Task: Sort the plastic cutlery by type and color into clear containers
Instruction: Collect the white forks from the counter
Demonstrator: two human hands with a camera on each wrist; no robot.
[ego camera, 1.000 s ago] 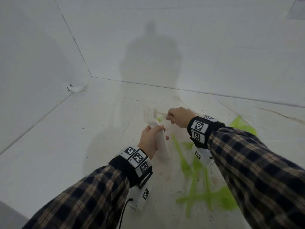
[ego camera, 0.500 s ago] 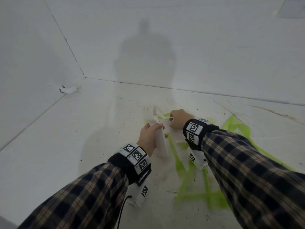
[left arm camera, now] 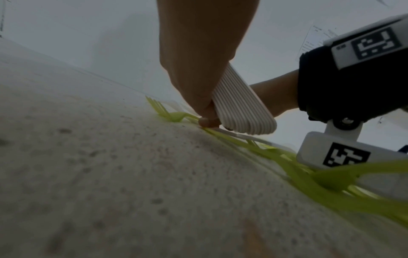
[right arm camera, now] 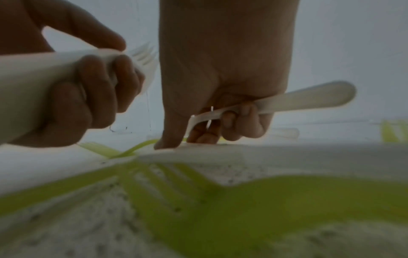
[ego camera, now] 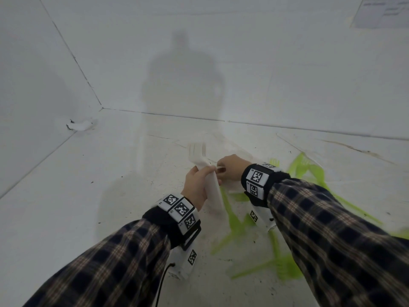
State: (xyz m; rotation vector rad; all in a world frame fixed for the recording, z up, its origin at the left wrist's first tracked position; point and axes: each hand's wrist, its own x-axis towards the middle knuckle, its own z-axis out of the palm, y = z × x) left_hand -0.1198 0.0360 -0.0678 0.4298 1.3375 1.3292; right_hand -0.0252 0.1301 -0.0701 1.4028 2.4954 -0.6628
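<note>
Right hand (ego camera: 231, 167) was curled round a single white fork (right arm camera: 287, 102), gripping it near the neck with the handle end projecting to the right in the right wrist view; its index finger reached down to the white surface (ego camera: 110, 196). Left hand (ego camera: 197, 185) was closed round a stack of white forks (ego camera: 212, 191), tines (ego camera: 197, 149) pointing to the far side and handle ends toward the near side. In the left wrist view the stacked handle ends (left arm camera: 243, 108) showed as a tight ribbed bundle.

The two hands were just beside each other, the single fork lying immediately right of the stack. Its long axis ran roughly crosswise to the stack's near-far axis, so, as a judgement, the fork would need turning into line, tines far, before being added. The right hand was the nearer one to do this.

Green forks (ego camera: 239, 229) lay scattered on the surface, near and right of both hands. No clear containers were in view.
</note>
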